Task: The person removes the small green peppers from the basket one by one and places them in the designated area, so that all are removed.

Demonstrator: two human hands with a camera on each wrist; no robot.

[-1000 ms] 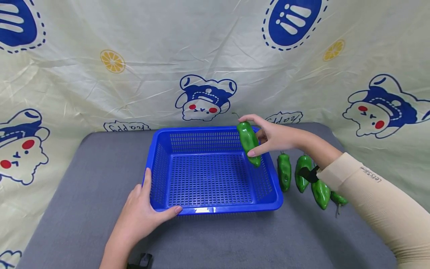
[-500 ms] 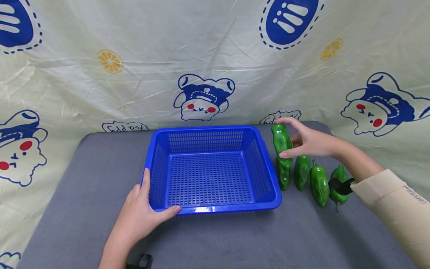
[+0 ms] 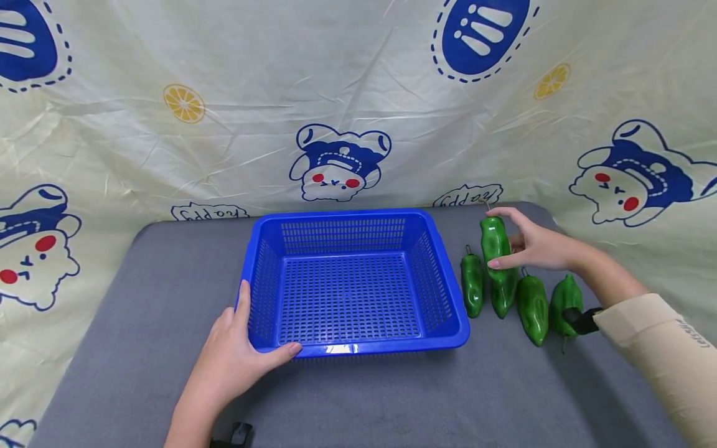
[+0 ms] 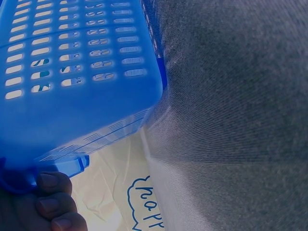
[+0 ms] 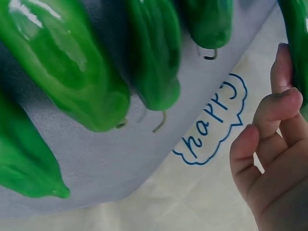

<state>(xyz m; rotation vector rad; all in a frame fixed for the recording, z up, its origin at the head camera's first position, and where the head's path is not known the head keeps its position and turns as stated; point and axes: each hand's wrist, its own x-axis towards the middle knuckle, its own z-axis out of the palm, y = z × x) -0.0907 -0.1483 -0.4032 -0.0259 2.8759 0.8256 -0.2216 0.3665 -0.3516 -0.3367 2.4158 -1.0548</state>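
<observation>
My right hand (image 3: 538, 246) pinches a glossy green pepper (image 3: 494, 242) between thumb and fingers, stem end up. It is held above the second pepper (image 3: 504, 295) of a row, covering part of it; whether they touch I cannot tell. In the right wrist view, the fingers meet the held pepper (image 5: 299, 43) at the right edge. A blue plastic basket (image 3: 350, 350) stands at the centre, with nothing inside. Its front left corner is gripped by my left hand (image 3: 229, 354), thumb along the front rim. Curled fingertips (image 4: 55, 202) appear under the rim in the left wrist view.
Beside the basket's right wall lies one pepper (image 3: 472, 283); farther right lie another pepper (image 3: 532, 311) and the rightmost pepper (image 3: 568, 298). All rest on a grey cloth-covered table (image 3: 364, 404). A printed curtain (image 3: 235, 143) hangs right behind the table.
My right hand has carried the pepper rightward from over the basket's right side, past the first pepper, to above the second one. The left hand and basket stay in place.
</observation>
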